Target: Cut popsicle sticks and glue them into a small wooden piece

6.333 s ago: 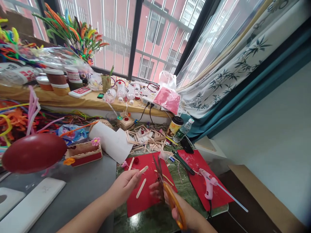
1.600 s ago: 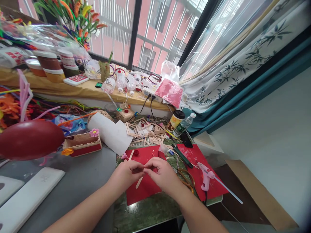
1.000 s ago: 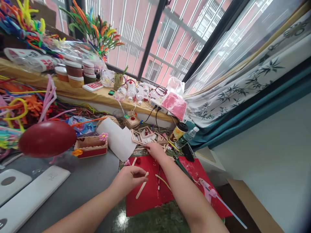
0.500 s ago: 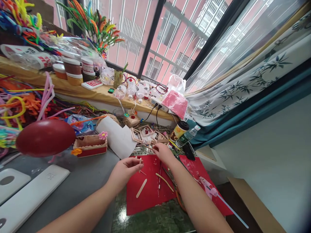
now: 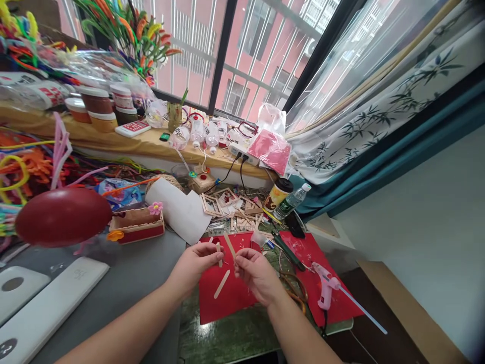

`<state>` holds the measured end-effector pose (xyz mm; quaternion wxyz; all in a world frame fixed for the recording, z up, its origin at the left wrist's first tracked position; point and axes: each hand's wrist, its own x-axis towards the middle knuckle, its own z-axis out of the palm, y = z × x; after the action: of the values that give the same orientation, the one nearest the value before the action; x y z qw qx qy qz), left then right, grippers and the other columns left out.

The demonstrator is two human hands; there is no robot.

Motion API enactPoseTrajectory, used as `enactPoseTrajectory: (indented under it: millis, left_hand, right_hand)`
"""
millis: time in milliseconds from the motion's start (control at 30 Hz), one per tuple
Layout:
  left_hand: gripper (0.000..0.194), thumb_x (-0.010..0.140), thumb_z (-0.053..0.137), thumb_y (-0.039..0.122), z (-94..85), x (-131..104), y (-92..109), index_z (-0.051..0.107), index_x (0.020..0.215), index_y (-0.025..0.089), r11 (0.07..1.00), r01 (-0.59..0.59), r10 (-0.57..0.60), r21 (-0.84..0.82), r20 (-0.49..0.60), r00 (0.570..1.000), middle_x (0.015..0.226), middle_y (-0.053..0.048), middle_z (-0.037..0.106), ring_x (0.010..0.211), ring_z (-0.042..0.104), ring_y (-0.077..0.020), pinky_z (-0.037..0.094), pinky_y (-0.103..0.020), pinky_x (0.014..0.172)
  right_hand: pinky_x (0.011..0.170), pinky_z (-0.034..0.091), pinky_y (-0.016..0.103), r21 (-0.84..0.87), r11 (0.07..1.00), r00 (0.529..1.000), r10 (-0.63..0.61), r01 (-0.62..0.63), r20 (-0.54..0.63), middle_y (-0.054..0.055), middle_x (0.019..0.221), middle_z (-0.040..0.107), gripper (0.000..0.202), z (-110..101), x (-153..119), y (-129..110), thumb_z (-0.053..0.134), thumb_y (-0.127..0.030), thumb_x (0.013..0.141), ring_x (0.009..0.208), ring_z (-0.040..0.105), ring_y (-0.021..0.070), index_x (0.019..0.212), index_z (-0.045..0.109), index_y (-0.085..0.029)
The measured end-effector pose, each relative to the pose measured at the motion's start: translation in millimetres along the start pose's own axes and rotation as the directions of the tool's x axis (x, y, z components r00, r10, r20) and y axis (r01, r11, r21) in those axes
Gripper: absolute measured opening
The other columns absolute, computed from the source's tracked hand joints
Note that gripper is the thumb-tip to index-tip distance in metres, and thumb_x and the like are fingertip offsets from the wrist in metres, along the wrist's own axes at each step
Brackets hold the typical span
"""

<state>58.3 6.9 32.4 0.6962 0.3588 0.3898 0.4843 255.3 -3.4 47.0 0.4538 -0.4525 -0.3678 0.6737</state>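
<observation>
My left hand (image 5: 197, 264) is closed, pinching a short wooden craft stick piece (image 5: 219, 253) between thumb and fingers; other small pieces near its fingertips are hard to make out. A longer wooden craft stick (image 5: 229, 244) slants up from my right hand (image 5: 254, 272), whose thumb and fingers are shut on its lower end. Both hands are close together over a red sheet (image 5: 212, 311). Another craft stick (image 5: 222, 284) lies loose on that sheet, just below the left fingertips.
Behind the hands lies a pile of craft sticks (image 5: 248, 217). To the right are a pink glue gun (image 5: 326, 283), a water bottle (image 5: 292, 201) and a lidded cup (image 5: 278, 194). A red balloon (image 5: 63, 216) and a small open box (image 5: 142, 232) are at left.
My right hand has come back from the stick pile toward me, bringing a craft stick beside my left hand. The left hand keeps its pinch. The view has shifted slightly.
</observation>
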Motion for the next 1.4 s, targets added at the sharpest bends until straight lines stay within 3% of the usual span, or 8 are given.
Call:
enactPoseTrajectory:
  millis: [200, 367, 467, 533, 733, 1000, 1233, 1400]
  left_hand:
    - [0.021, 0.071, 0.088, 0.032, 0.4, -0.6, -9.0, 0.077, 0.081, 0.017, 0.993, 0.045, -0.031, -0.111, 0.118, 0.993, 0.080, -0.002, 0.073, 0.075, 0.064, -0.0133, 0.054, -0.027, 0.078]
    - [0.025, 0.072, 0.086, 0.036, -0.1, -0.7, -2.4, 0.074, 0.080, 0.017, 1.000, -0.019, 0.019, -0.010, 0.020, 1.000, 0.077, -0.002, 0.072, 0.075, 0.063, -0.0141, 0.052, -0.026, 0.076]
    - [0.029, 0.067, 0.088, 0.039, 0.9, -1.6, -1.2, 0.074, 0.079, 0.016, 0.990, -0.028, 0.024, 0.141, 0.029, 0.999, 0.081, -0.005, 0.074, 0.079, 0.065, -0.0177, 0.051, -0.028, 0.077]
    - [0.030, 0.064, 0.089, 0.038, 2.0, -2.1, -5.6, 0.074, 0.078, 0.016, 0.978, -0.021, 0.005, 0.208, 0.074, 0.997, 0.083, -0.006, 0.075, 0.078, 0.066, -0.0190, 0.051, -0.029, 0.075]
    - [0.026, 0.069, 0.086, 0.038, 3.2, -2.8, -18.4, 0.076, 0.080, 0.017, 0.959, 0.007, -0.049, 0.283, 0.142, 0.989, 0.082, -0.006, 0.077, 0.077, 0.067, -0.0190, 0.050, -0.029, 0.072]
    - [0.032, 0.063, 0.089, 0.040, 1.0, -1.2, -14.8, 0.074, 0.078, 0.016, 0.973, 0.000, -0.032, 0.229, 0.134, 0.990, 0.080, -0.006, 0.076, 0.075, 0.068, -0.0194, 0.051, -0.030, 0.072]
    - [0.031, 0.068, 0.087, 0.041, -4.1, 3.4, -23.5, 0.073, 0.081, 0.016, 0.976, -0.008, -0.021, 0.219, 0.130, 0.991, 0.082, -0.005, 0.076, 0.075, 0.066, -0.0176, 0.049, -0.029, 0.072]
    - [0.033, 0.067, 0.087, 0.043, -5.2, 6.3, -24.7, 0.073, 0.080, 0.017, 0.973, -0.036, 0.013, 0.227, 0.102, 0.995, 0.082, -0.005, 0.075, 0.076, 0.066, -0.0179, 0.050, -0.029, 0.072]
  right_hand:
    - [0.063, 0.054, 0.026, 0.148, 0.986, 0.997, 0.069, -0.073, 0.031, 0.001, 0.075, 0.069, 0.035, 19.9, -13.5, 17.6, 0.094, -0.034, 0.066, 0.064, 0.061, 0.0117, 0.087, 0.072, -0.017]
    - [0.066, 0.054, 0.033, -0.160, 0.974, 0.980, -0.175, 0.158, -0.096, 0.001, 0.076, 0.068, 0.028, -0.2, -1.8, 4.5, 0.084, -0.043, 0.075, 0.063, 0.061, 0.0164, 0.089, 0.071, -0.023]
    - [0.076, 0.054, 0.034, -0.737, 0.624, 0.909, -0.415, 0.259, -0.031, 0.006, 0.088, 0.072, 0.014, -22.2, 13.7, -24.5, 0.064, -0.036, 0.091, 0.078, 0.066, 0.0210, 0.093, 0.071, -0.023]
    - [0.079, 0.054, 0.030, -0.942, 0.261, 0.941, -0.315, 0.209, 0.122, 0.005, 0.095, 0.074, 0.018, -33.2, 30.3, -41.9, 0.054, -0.026, 0.095, 0.086, 0.068, 0.0200, 0.096, 0.072, -0.023]
    - [0.096, 0.045, 0.031, -0.985, -0.045, 0.953, -0.251, 0.165, 0.171, 0.012, 0.109, 0.074, 0.019, -31.0, 109.0, -50.6, 0.059, -0.019, 0.092, 0.107, 0.066, 0.0240, 0.098, 0.077, -0.018]
    - [0.086, 0.049, 0.030, -0.973, -0.208, 0.967, -0.209, 0.102, 0.146, 0.011, 0.112, 0.077, 0.028, -19.0, 177.7, -35.4, 0.055, -0.028, 0.099, 0.105, 0.069, 0.0240, 0.119, 0.073, -0.022]
    - [0.094, 0.055, 0.041, -0.936, -0.309, 0.965, -0.141, 0.171, 0.223, 0.010, 0.121, 0.068, 0.025, -20.0, 184.1, -29.9, 0.059, -0.036, 0.102, 0.106, 0.067, 0.0226, 0.117, 0.068, -0.018]
    - [0.093, 0.046, 0.030, -0.919, -0.346, 0.951, -0.169, 0.188, 0.258, 0.014, 0.114, 0.071, 0.027, -22.1, 175.0, -36.0, 0.049, -0.028, 0.104, 0.108, 0.065, 0.0228, 0.107, 0.074, -0.018]
